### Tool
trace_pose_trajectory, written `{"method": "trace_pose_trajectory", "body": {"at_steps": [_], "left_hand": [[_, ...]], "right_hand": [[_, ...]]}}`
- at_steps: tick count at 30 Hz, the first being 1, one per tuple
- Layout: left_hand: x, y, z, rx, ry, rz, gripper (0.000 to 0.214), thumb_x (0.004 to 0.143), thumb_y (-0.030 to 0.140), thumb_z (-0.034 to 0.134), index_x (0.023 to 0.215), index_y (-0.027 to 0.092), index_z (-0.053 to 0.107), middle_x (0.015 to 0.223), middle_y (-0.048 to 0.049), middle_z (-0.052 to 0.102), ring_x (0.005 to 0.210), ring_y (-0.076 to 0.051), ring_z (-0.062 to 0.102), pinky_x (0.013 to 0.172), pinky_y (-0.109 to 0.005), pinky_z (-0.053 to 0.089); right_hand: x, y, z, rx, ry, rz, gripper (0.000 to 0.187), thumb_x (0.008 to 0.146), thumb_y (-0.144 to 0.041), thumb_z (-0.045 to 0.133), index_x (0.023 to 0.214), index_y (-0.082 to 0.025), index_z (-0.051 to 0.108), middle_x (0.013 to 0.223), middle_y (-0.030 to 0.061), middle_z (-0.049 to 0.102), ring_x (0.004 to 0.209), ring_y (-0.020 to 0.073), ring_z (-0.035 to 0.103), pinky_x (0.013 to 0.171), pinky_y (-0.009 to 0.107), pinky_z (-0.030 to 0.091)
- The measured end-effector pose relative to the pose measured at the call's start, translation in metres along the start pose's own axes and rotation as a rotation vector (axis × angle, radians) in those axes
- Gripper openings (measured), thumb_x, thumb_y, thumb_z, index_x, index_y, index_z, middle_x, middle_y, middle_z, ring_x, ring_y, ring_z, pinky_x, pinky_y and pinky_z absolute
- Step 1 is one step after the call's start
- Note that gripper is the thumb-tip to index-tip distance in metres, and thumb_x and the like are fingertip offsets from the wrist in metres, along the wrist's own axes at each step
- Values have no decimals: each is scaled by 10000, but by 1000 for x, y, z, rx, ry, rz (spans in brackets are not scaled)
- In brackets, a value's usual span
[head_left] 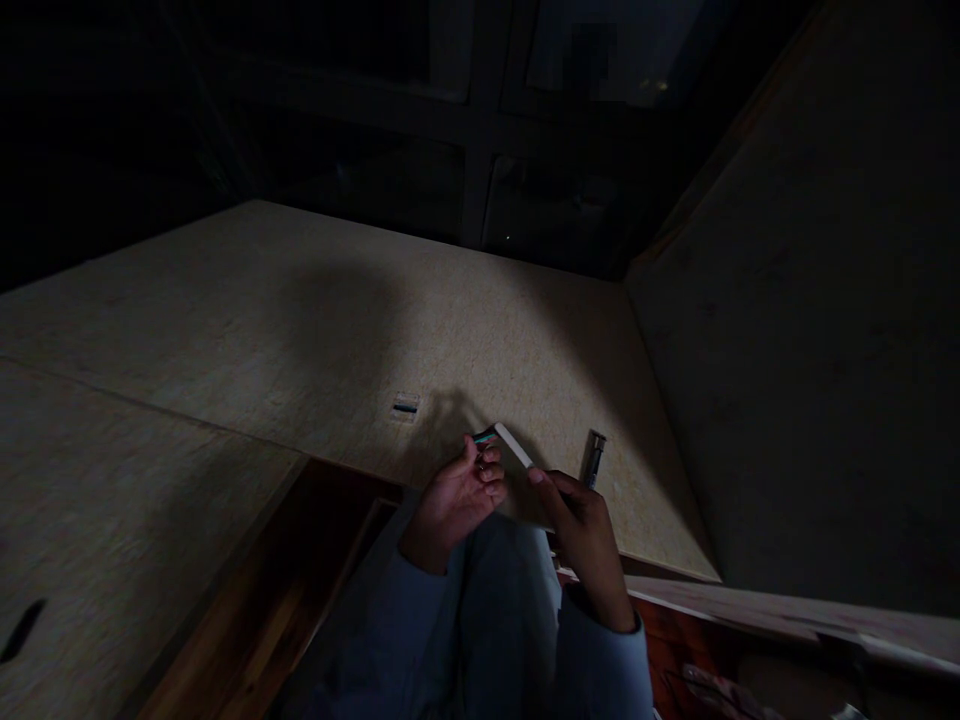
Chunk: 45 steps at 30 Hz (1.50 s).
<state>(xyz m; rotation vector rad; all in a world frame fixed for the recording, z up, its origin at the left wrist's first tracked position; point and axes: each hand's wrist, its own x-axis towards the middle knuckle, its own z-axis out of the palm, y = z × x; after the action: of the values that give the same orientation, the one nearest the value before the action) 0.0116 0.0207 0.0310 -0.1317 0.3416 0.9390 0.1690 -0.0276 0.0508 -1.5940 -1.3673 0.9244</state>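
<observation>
Sleeves and lap: closest to my camera I see pale blue sleeves (pixel 600 650) and a trouser leg between them, both dim.
White cable (pixel 514 448): I see it held in the air between both hands, just over the near edge of the chipboard panel (pixel 300 320), slanting up and away to the left.
Coloured wire ends (pixel 484 437): these stick out of the cable's far end; green and dark strands show, and more than that I cannot make out.
Left hand (pixel 461 495): curled, palm up, its fingertips pinched on the coloured wire ends.
Right hand (pixel 581 530): closed around the cable's near end, back of the hand toward me, the forefinger laid along the sheath.
Metal tool (pixel 595 458): lies flat on the panel near its near edge, just right of the right hand, not touching it; too dark for me to say what kind.
Slot (pixel 405 408): small rectangular cut in the panel, left of the hands and a little farther in.
Wooden frame (pixel 285 580): reddish timber below the panel's near edge.
Wall panel (pixel 787 350): rises along the panel's right edge.
</observation>
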Motion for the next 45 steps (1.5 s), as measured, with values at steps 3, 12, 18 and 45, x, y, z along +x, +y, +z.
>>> {"method": "trace_pose_trajectory", "body": {"at_steps": [3,12,18,45], "left_hand": [[1,-2,0,-15,9,-8,185,945,291,637,891,121,587,786,9,520,600,-48,464,563,-195,377],[-1,-2,4,-75,26,-2,220,1010,303,512,927,115,589,754,6,514,580,-53,466,539,-193,366],[2,-5,3,-65,32,-11,158,979,259,575,918,114,565,742,18,512,564,-51,464,527,-190,360],[4,-7,-1,9,-9,95,169,924,274,666,927,111,624,788,5,524,599,-61,438,571,-208,386]], "right_hand": [[-2,-2,0,22,-6,-2,478,920,-563,568,758,-141,719,606,2,549,571,125,474,529,229,362],[1,0,7,19,-22,7,508,929,-585,538,801,-139,743,637,17,594,587,133,493,540,237,364],[0,2,5,52,-43,9,489,934,-569,546,804,-138,738,631,13,579,594,127,483,551,235,366],[0,3,9,87,-44,-31,461,932,-543,561,763,-144,716,644,14,577,623,131,504,573,232,376]]}}
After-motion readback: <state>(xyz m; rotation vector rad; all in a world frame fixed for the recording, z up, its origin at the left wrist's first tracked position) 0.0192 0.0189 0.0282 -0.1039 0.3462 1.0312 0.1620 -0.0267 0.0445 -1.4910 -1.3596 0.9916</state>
